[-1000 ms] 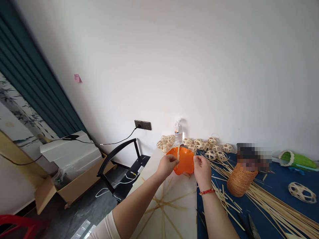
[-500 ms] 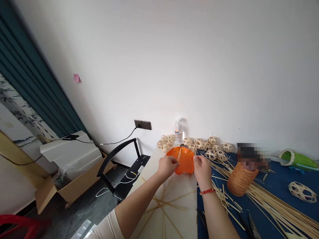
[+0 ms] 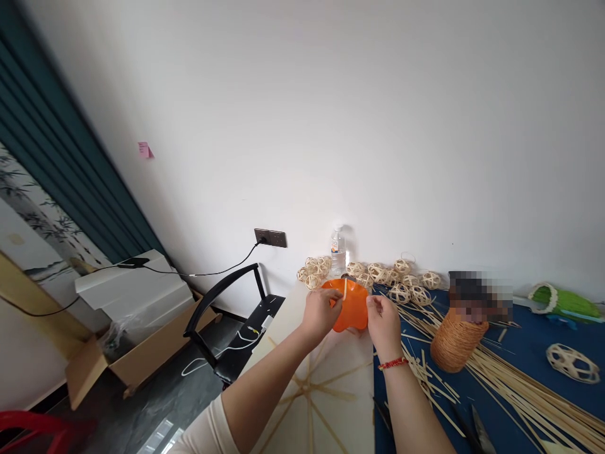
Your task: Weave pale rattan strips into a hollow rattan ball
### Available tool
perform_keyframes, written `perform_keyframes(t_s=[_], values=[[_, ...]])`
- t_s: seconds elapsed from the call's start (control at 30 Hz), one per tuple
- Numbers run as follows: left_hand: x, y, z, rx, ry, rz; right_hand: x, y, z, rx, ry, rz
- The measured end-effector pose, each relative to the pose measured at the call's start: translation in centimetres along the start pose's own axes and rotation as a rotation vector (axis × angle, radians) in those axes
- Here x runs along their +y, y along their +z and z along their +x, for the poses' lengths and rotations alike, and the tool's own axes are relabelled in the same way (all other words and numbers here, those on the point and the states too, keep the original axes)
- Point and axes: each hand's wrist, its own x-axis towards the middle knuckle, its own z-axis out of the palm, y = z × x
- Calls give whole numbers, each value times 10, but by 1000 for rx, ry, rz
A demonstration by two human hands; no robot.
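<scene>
Just behind bowl, unreadable bottle label

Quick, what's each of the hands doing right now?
Left hand: closed, pinching a pale strip over the orange dish.
Right hand: closed on the orange dish's edge.

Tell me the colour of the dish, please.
The dish is orange, seen best in the head view.
</scene>
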Motion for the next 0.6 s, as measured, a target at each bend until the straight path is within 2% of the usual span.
perform_keyframes(t_s=[0.23, 0.4, 0.6], values=[[4, -11, 0, 184, -151, -220, -2, 0, 0, -7, 1, -4], [-5, -18, -4, 225, -268, -303, -3, 0, -1, -8, 13, 0], [-13, -25, -11, 260, -343, -342, -4, -1, -2, -13, 14, 10]])
